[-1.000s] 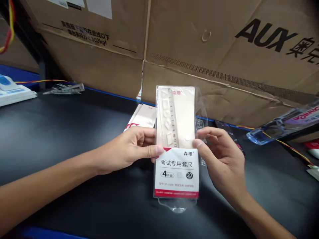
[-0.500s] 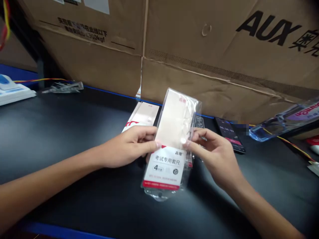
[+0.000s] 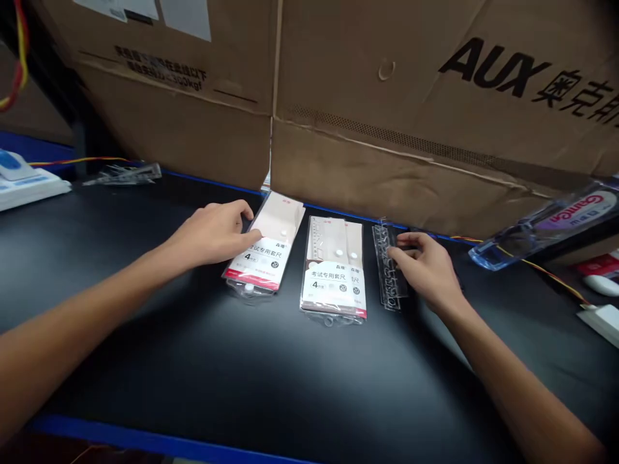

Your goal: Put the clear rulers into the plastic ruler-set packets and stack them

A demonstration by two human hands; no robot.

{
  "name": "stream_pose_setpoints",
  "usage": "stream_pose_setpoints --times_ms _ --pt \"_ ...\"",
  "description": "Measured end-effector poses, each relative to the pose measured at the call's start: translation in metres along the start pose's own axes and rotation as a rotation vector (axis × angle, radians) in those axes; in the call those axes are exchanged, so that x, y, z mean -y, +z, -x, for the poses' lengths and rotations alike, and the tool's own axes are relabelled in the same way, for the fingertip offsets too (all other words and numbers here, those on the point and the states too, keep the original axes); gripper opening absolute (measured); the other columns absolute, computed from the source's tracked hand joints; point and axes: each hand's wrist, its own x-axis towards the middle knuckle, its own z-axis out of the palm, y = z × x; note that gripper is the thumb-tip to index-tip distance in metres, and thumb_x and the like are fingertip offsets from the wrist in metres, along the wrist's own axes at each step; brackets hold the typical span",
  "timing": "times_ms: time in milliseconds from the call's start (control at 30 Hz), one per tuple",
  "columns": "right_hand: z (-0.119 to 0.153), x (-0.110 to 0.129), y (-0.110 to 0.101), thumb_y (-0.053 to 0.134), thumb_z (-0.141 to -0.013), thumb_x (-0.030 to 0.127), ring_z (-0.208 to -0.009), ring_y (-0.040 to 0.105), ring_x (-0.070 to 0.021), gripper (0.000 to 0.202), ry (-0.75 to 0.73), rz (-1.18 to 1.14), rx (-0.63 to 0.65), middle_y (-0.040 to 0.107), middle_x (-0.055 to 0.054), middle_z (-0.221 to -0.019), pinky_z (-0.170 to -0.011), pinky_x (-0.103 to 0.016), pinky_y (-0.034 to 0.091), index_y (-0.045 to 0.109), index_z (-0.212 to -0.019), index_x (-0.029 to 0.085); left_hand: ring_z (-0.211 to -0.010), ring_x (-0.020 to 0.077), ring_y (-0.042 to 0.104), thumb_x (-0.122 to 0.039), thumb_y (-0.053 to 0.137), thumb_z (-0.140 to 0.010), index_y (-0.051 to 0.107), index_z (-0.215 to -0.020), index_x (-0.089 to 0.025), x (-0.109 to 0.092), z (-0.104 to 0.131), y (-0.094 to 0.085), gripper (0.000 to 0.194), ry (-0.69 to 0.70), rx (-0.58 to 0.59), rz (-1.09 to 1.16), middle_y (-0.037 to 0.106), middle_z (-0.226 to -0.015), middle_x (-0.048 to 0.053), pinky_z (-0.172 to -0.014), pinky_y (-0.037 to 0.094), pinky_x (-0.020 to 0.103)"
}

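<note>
On the black tabletop lie two groups of flat ruler-set packets, clear sleeves with white and red labels. My left hand [image 3: 215, 235] rests at the left edge of the left packets [image 3: 256, 254], its thumb on the top sleeve and its fingers apart from the thumb. In the middle, the other packets [image 3: 329, 277] overlap, a ruler's scale showing through the upper one. Farther right, clear plastic rulers [image 3: 388, 277] with cut-out shapes lie in a small pile. My right hand [image 3: 428, 267] pinches at their right edge; its fingertips are partly hidden.
A large cardboard box [image 3: 348, 161] walls off the back of the table. Behind my right hand a dark phone [image 3: 457, 274] is mostly covered. A clear, blue-edged package [image 3: 546, 225] juts in at right. Clear plastic pieces [image 3: 126, 174] and a white power strip [image 3: 33, 187] lie at left.
The packet that both hands held up now lies in the middle group. My left hand has moved left to the other packets, and my right hand has gone to the clear rulers.
</note>
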Motion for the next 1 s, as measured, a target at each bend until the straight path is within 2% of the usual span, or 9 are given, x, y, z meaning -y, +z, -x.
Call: stream_pose_setpoints --times_ms 100,233,333,400,533,633,733,867,1000 --pt "0.003 -0.002 0.001 0.072 -0.072 0.037 -0.076 0.063 -0.0249 0.025 0.009 0.145 0.042 0.065 -0.007 -0.082 -0.069 -0.039 0.048 0.069 -0.087 0.017 -0.076 0.0234 0.062 -0.056 0.062 -0.082 0.061 -0.114 -0.024 0.002 0.000 0.001 0.045 0.017 -0.018 0.011 0.069 -0.093 0.003 -0.063 0.037 0.032" --pt "0.006 0.006 0.001 0.068 -0.077 0.039 -0.081 0.059 -0.0253 0.024 -0.030 0.228 0.048 0.062 -0.008 -0.087 -0.073 -0.039 0.045 0.070 -0.089 0.018 -0.074 0.0219 0.061 -0.051 0.064 -0.082 0.064 -0.109 -0.024 -0.004 0.003 -0.001 0.038 0.048 -0.048 0.029 0.067 -0.096 0.003 -0.065 0.038 0.033" --pt "0.013 0.022 0.004 0.064 -0.085 0.044 -0.079 0.058 -0.0231 0.029 -0.072 0.203 0.033 0.062 -0.007 -0.089 -0.073 -0.038 0.046 0.069 -0.095 0.017 -0.073 0.0201 0.059 -0.044 0.062 -0.085 0.066 -0.103 -0.020 -0.015 0.011 0.000 0.030 0.172 -0.130 0.105 0.064 -0.089 0.004 -0.067 0.041 0.033" --pt "0.022 0.035 0.007 0.063 -0.089 0.049 -0.071 0.057 -0.0198 0.033 -0.102 0.158 0.075 0.063 -0.005 -0.084 -0.068 -0.035 0.047 0.068 -0.099 0.018 -0.073 0.0187 0.058 -0.039 0.059 -0.088 0.066 -0.100 -0.018 -0.025 0.020 0.002 0.025 0.298 -0.155 0.169 0.061 -0.083 0.002 -0.068 0.042 0.032" --pt "0.042 0.055 0.014 0.067 -0.087 0.051 -0.071 0.060 -0.0190 0.038 -0.165 0.122 0.272 0.066 -0.002 -0.080 -0.069 -0.033 0.047 0.065 -0.108 0.020 -0.074 0.0165 0.057 -0.030 0.056 -0.092 0.067 -0.094 -0.018 -0.042 0.039 0.015 0.017 0.536 -0.076 0.214 0.062 -0.083 0.002 -0.067 0.042 0.030" --pt "0.048 0.059 0.016 0.067 -0.086 0.044 -0.070 0.061 -0.0190 0.030 -0.147 0.144 0.351 0.068 -0.001 -0.081 -0.068 -0.034 0.047 0.067 -0.106 0.021 -0.080 0.0171 0.059 -0.028 0.055 -0.094 0.068 -0.097 -0.019 -0.046 0.048 0.023 0.016 0.633 0.016 0.209 0.065 -0.092 0.003 -0.073 0.043 0.030" --pt "0.048 0.058 0.015 0.063 -0.085 0.031 -0.063 0.061 -0.0170 0.027 -0.119 0.103 0.311 0.069 0.001 -0.076 -0.065 -0.032 0.048 0.068 -0.110 0.020 -0.089 0.0195 0.061 -0.031 0.054 -0.096 0.068 -0.096 -0.020 -0.045 0.048 0.027 0.018 0.633 0.056 0.201 0.065 -0.093 0.003 -0.081 0.044 0.032" --pt "0.049 0.062 0.012 0.061 -0.084 0.022 -0.063 0.063 -0.0165 0.031 -0.128 -0.061 0.175 0.068 0.001 -0.074 -0.062 -0.030 0.050 0.066 -0.114 0.020 -0.092 0.0218 0.060 -0.041 0.054 -0.098 0.070 -0.093 -0.019 -0.046 0.044 0.027 0.027 0.557 0.033 0.224 0.065 -0.092 0.005 -0.085 0.044 0.035" --pt "0.059 0.073 0.009 0.061 -0.086 0.019 -0.068 0.065 -0.0170 0.027 -0.186 -0.173 0.033 0.068 0.000 -0.080 -0.062 -0.030 0.053 0.065 -0.113 0.022 -0.086 0.0213 0.061 -0.050 0.057 -0.096 0.072 -0.092 -0.019 -0.052 0.043 0.020 0.035 0.415 0.040 0.417 0.068 -0.090 0.004 -0.081 0.046 0.036"
